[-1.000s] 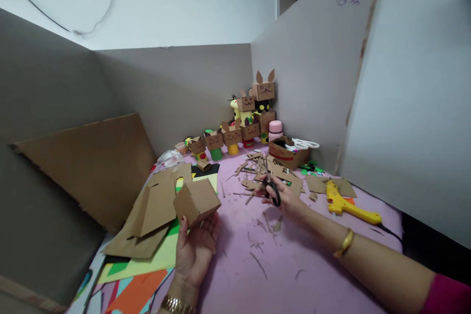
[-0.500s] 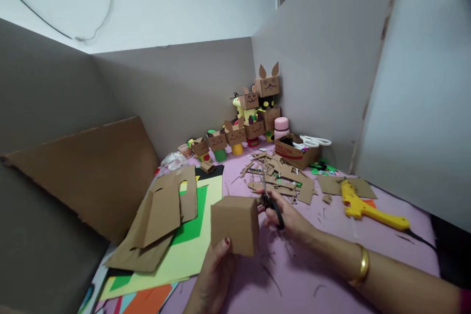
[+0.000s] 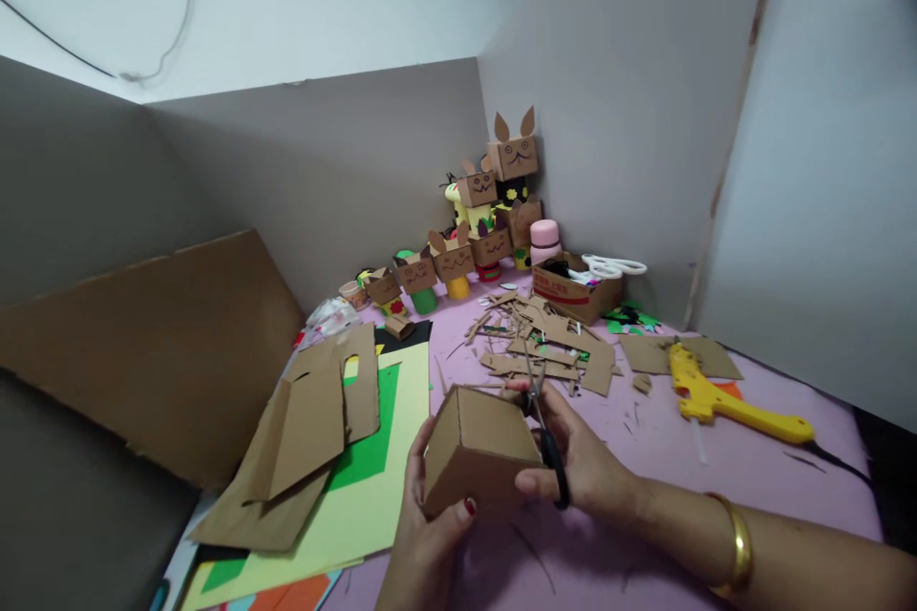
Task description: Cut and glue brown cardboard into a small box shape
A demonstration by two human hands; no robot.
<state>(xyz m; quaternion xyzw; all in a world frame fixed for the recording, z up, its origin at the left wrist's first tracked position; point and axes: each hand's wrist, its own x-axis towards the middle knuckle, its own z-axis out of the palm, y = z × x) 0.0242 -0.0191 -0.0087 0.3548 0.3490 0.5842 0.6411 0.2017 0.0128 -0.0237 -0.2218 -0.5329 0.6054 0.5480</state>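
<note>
A small brown cardboard box (image 3: 494,430) is held up over the purple tabletop, tilted so that its top and a corner edge face me. My left hand (image 3: 430,516) grips it from the left and below, thumb against the front face. Black-handled scissors (image 3: 551,458) sit in my right hand (image 3: 594,468), their blades slightly apart and pointing away from me. The fingers and thumb of that same hand also touch the box's right side. Part of the right hand's grip is hidden behind the box.
Cardboard scraps (image 3: 544,334) lie beyond the box. Cardboard animal figures (image 3: 451,258) stand at the back, near a pink bottle (image 3: 544,239) and a small carton (image 3: 573,291) holding white scissors. A yellow glue gun (image 3: 723,401) rests at right; cardboard sheets (image 3: 308,430) and coloured paper lie left.
The box has turned and tipped, so its top now shows more. My right hand has come in against its right side, still with the scissors. The view has shifted slightly.
</note>
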